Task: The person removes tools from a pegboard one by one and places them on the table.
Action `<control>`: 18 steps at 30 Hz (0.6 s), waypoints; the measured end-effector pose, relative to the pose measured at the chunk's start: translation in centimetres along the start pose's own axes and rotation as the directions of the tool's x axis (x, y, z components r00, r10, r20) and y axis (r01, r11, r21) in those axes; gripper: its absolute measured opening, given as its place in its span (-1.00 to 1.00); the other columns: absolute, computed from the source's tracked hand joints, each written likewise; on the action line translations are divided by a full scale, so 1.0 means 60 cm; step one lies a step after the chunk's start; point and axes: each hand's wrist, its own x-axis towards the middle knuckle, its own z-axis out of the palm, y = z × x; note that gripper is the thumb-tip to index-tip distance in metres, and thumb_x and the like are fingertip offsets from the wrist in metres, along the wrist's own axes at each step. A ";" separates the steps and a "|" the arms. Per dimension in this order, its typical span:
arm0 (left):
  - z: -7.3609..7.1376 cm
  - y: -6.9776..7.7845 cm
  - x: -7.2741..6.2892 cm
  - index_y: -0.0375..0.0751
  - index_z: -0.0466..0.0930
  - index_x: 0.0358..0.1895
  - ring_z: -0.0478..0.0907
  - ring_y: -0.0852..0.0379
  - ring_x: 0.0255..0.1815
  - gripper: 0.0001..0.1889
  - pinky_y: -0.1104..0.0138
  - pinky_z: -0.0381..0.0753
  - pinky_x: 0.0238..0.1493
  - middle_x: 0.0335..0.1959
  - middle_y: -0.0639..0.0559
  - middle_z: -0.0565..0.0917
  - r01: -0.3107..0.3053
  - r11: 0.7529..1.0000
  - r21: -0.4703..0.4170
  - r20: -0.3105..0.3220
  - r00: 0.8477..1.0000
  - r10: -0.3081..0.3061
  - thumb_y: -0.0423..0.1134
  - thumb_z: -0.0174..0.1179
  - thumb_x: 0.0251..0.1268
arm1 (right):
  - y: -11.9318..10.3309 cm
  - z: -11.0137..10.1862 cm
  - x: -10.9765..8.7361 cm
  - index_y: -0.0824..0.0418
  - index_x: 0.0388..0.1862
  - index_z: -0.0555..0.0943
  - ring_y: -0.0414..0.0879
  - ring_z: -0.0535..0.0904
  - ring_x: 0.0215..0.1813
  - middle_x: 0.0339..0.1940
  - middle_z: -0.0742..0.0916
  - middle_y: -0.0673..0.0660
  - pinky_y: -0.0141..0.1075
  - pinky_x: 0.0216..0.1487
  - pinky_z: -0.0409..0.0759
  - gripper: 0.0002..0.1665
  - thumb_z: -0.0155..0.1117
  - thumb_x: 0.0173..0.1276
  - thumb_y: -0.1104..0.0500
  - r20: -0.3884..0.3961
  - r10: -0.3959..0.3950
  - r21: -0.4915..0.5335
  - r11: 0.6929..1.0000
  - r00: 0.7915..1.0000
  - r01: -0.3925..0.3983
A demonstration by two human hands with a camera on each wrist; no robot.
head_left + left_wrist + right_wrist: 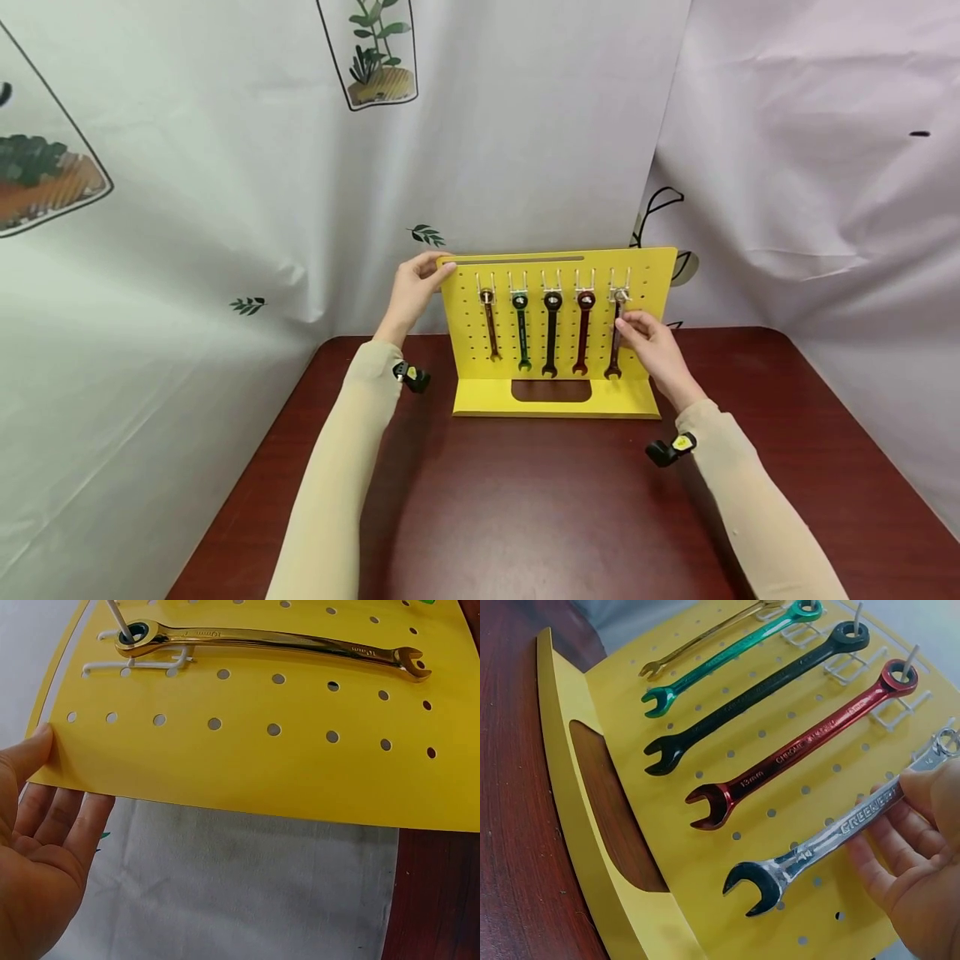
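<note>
A yellow pegboard stand (472, 396) stands upright on the table with several combination wrenches hung in a row on white hooks. My left hand (414, 287) pinches the board's upper left corner, thumb in front and fingers behind. Nearest to it hangs the gold wrench (277, 641). At the right end of the row, my right hand (922, 847) holds the silver wrench (810, 851) between thumb and fingers near its ring end, which is at its hook. Between them hang a green wrench (727, 656), a black wrench (757, 697) and a red wrench (802, 750).
The dark red wooden table (555, 500) extends in front of and beside the stand. A pale curtain (525, 150) with printed plants hangs close behind the board. The stand's base has a cut-out (551, 391) in the middle.
</note>
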 end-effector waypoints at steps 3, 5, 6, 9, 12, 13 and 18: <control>0.003 0.001 -0.003 -0.15 0.69 0.10 0.67 0.04 -0.21 -0.63 0.26 0.73 -0.15 -0.19 -0.09 0.73 0.003 1.000 0.012 -0.014 1.000 -0.002 -0.02 0.34 0.37 | -0.003 -0.001 -0.005 0.45 0.30 0.41 -0.30 0.59 -0.06 0.21 0.58 0.41 -0.03 0.26 0.57 -0.37 0.07 0.61 -0.08 0.007 -0.004 -0.002 1.000 1.000 0.004; 0.003 0.004 -0.005 -0.14 0.69 0.10 0.67 0.04 -0.20 -0.63 0.25 0.73 -0.15 -0.19 -0.08 0.73 0.006 1.000 0.020 -0.021 1.000 -0.006 -0.02 0.34 0.37 | -0.008 -0.001 -0.007 0.45 0.30 0.41 -0.30 0.60 -0.05 0.21 0.59 0.41 -0.02 0.26 0.57 -0.39 0.07 0.61 -0.05 0.007 -0.007 0.002 1.000 1.000 0.007; 0.003 0.005 -0.006 -0.13 0.69 0.10 0.67 0.04 -0.20 -0.63 0.25 0.73 -0.14 -0.19 -0.08 0.73 0.009 1.000 0.024 -0.023 1.000 -0.008 -0.01 0.34 0.37 | -0.011 -0.001 -0.009 0.45 0.30 0.41 -0.30 0.60 -0.05 0.20 0.59 0.41 -0.02 0.25 0.57 -0.40 0.07 0.62 -0.04 0.006 -0.009 0.007 1.000 1.000 0.009; 0.005 0.008 -0.006 -0.13 0.69 0.11 0.68 0.04 -0.18 -0.63 0.25 0.73 -0.13 -0.17 -0.07 0.74 0.018 0.999 0.032 -0.020 1.000 -0.018 -0.01 0.34 0.36 | -0.015 -0.003 -0.016 0.46 0.28 0.42 -0.27 0.61 -0.05 0.19 0.60 0.42 -0.05 0.22 0.60 -0.43 0.08 0.62 -0.01 -0.007 -0.014 0.018 1.000 1.000 0.014; 0.005 0.009 -0.004 -0.14 0.69 0.12 0.68 0.04 -0.17 -0.62 0.25 0.73 -0.11 -0.14 -0.08 0.74 0.022 0.999 0.031 -0.018 1.000 -0.022 -0.02 0.33 0.37 | -0.020 -0.005 -0.022 0.47 0.26 0.43 -0.25 0.61 -0.05 0.17 0.61 0.43 -0.11 0.20 0.61 -0.43 0.09 0.61 -0.01 -0.013 -0.024 0.016 1.000 1.000 0.025; 0.005 0.009 -0.004 -0.15 0.69 0.12 0.68 0.04 -0.17 -0.62 0.25 0.73 -0.11 -0.13 -0.09 0.74 0.020 0.999 0.032 -0.019 1.000 -0.020 -0.02 0.33 0.37 | -0.021 -0.006 -0.024 0.46 0.25 0.43 -0.25 0.61 -0.04 0.16 0.62 0.43 -0.14 0.18 0.62 -0.43 0.09 0.61 -0.02 -0.014 -0.028 0.011 1.000 1.000 0.028; 0.004 0.008 -0.005 -0.16 0.68 0.13 0.68 0.04 -0.18 -0.62 0.26 0.73 -0.13 -0.14 -0.09 0.75 0.013 0.999 0.031 -0.021 1.000 -0.012 -0.03 0.33 0.38 | -0.029 -0.011 -0.037 0.45 0.20 0.47 -0.28 0.59 -0.03 0.10 0.64 0.36 -0.21 0.15 0.63 -0.45 0.10 0.61 -0.04 -0.012 -0.052 -0.025 0.998 0.999 0.051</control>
